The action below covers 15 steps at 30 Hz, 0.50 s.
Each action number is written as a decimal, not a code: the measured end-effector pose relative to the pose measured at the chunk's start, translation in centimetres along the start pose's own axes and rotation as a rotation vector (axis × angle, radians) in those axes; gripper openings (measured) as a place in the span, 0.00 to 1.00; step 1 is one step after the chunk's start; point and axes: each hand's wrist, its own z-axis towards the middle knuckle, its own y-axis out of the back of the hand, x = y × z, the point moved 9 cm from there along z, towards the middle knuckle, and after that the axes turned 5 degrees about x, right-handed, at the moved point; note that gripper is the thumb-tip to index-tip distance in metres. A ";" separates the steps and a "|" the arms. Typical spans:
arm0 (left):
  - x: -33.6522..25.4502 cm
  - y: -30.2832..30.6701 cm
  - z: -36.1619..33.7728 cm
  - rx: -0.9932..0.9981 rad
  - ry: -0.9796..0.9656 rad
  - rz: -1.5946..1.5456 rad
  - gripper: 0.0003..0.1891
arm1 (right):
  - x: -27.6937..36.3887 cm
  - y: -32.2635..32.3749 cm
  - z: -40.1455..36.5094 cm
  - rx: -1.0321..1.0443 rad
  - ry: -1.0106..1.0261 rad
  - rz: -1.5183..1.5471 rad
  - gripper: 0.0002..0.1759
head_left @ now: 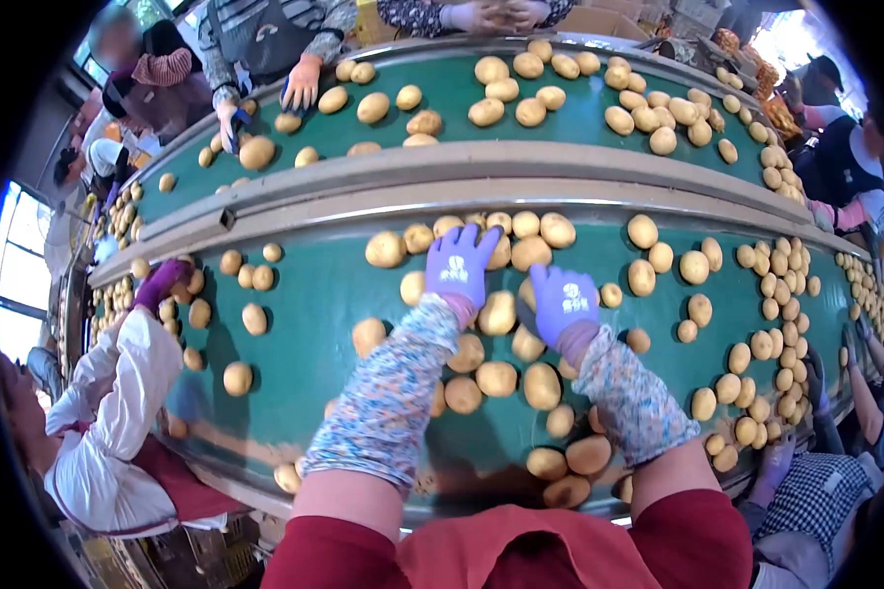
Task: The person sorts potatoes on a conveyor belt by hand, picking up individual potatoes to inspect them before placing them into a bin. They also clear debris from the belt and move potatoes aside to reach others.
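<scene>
My left hand (462, 263), in a purple glove, lies over a cluster of potatoes on the green conveyor belt (314, 334). Its fingers are spread and point away from me, touching the potatoes beneath. Just right of it, my right hand (565, 302) wears a matching glove, with its fingers bent down. A potato (527, 294) shows between its thumb and fingers, partly covered by the glove. Loose potatoes surround both hands, including one potato (497, 313) between them and another potato (496, 378) nearer to me. The undersides of both hands are hidden.
A raised metal divider (481, 162) separates this belt from a far belt (442, 88) carrying more potatoes. A co-worker's gloved hand (162, 283) reaches in from the left. Other people's hands are at the far belt, and more workers stand at the right.
</scene>
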 end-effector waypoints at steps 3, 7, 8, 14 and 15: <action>-0.1 -0.2 0.7 0.097 0.044 0.022 0.26 | 4.3 -2.1 -2.0 0.229 0.192 0.156 0.22; 2.3 0.6 0.6 0.182 0.061 -0.210 0.21 | 5.4 -1.0 -2.2 0.404 0.524 0.659 0.27; 4.3 -0.2 1.2 0.315 0.216 -0.391 0.20 | 5.0 -0.4 -0.9 0.373 0.551 0.701 0.27; 14.3 4.6 3.7 0.122 0.296 -1.323 0.20 | -2.2 7.8 5.7 -0.413 -0.225 1.638 0.20; 15.8 5.2 3.3 0.019 0.275 -1.396 0.21 | -1.3 6.1 7.1 -0.332 -0.119 1.268 0.21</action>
